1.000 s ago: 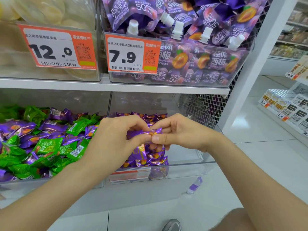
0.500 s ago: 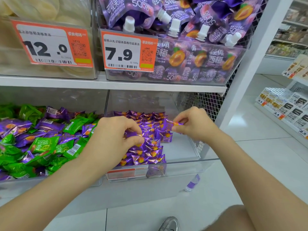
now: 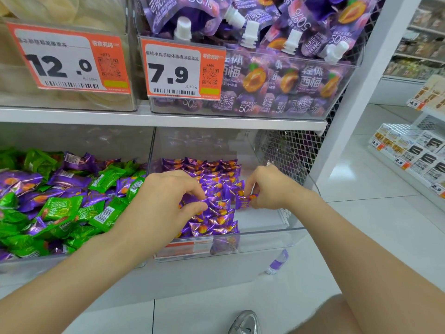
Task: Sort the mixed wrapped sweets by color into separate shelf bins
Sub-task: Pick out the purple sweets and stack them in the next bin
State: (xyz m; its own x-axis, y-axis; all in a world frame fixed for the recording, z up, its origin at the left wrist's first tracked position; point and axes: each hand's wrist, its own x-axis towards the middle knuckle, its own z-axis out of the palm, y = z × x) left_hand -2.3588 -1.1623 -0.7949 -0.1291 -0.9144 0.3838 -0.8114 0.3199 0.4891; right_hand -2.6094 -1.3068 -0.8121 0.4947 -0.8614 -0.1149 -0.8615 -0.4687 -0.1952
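Shining purple with orange fruit, one wrapped sweet (image 3: 243,202) is pinched by the right hand (image 3: 274,189); left hand (image 3: 168,200) fingers clamp a second sweet (image 3: 190,199).

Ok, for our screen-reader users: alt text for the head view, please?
A person's right hand pinches a purple foil-wrapped sweet over neat rows of them in a clear plastic shelf bin; the left hand pinches a second purple sweet. The neighbouring bin holds mixed green and purple sweets.
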